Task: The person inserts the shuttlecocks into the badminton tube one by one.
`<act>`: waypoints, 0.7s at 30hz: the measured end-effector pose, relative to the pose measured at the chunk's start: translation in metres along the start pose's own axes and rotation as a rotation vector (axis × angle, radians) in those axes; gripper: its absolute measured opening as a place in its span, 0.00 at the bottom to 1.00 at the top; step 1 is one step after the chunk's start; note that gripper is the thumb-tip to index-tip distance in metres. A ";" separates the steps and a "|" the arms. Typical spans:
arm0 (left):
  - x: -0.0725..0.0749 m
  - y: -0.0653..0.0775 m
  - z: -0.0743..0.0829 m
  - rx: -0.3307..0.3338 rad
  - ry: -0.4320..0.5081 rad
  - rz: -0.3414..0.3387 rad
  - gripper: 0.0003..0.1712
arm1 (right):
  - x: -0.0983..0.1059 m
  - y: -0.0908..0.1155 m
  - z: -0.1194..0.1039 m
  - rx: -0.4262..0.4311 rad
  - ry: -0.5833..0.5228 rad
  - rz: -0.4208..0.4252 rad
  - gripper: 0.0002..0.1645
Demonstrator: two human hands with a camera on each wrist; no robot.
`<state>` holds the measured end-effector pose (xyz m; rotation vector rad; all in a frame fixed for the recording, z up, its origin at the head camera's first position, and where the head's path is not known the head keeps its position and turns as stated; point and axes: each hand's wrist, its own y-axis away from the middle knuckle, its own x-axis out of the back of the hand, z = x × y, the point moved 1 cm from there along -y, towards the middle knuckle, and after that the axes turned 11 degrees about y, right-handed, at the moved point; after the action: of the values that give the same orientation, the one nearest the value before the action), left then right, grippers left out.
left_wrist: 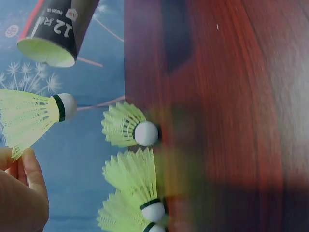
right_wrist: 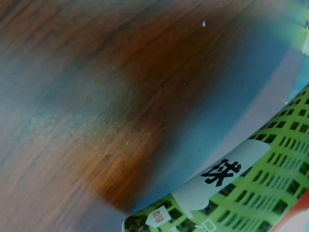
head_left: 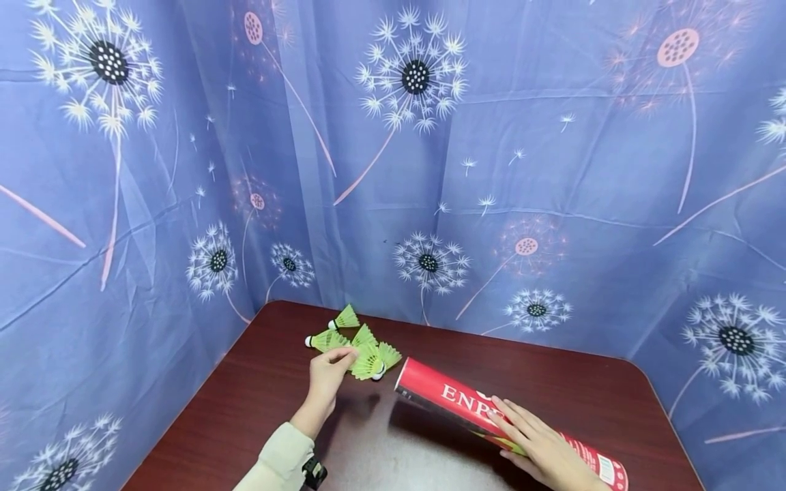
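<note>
My left hand (head_left: 331, 372) pinches the skirt edge of a yellow-green shuttlecock (left_wrist: 29, 113), whose white cork faces the tube in the left wrist view. Under and behind that hand, several more shuttlecocks (head_left: 345, 318) lie in a loose group on the table. My right hand (head_left: 540, 443) grips a red shuttlecock tube (head_left: 442, 392) with white lettering, fingers over its top and thumb low on its side. Its left end is raised off the table, and the left wrist view shows that end uncapped. The tube's green printed side (right_wrist: 285, 159) appears in the right wrist view.
The dark red-brown wooden table (head_left: 245, 402) has rounded back corners. A blue curtain (head_left: 522, 170) with dandelion prints hangs behind it and along its sides. A small black device (head_left: 314, 472) is at the left wrist, by the pale sleeve (head_left: 279, 453).
</note>
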<state>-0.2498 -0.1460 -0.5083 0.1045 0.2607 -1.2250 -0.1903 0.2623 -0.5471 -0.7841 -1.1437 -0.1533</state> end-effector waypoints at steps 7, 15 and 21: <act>-0.009 0.003 -0.007 0.076 0.090 -0.059 0.14 | -0.002 -0.001 -0.001 0.027 -0.006 0.039 0.46; -0.019 0.008 -0.009 0.168 0.167 -0.072 0.17 | -0.004 -0.002 0.000 0.026 -0.012 0.029 0.46; -0.022 0.012 -0.011 0.216 0.237 -0.079 0.16 | -0.003 -0.001 0.001 0.042 -0.020 0.042 0.44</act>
<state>-0.2468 -0.1191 -0.5136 0.4317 0.3404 -1.3175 -0.1931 0.2611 -0.5492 -0.7729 -1.1453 -0.0859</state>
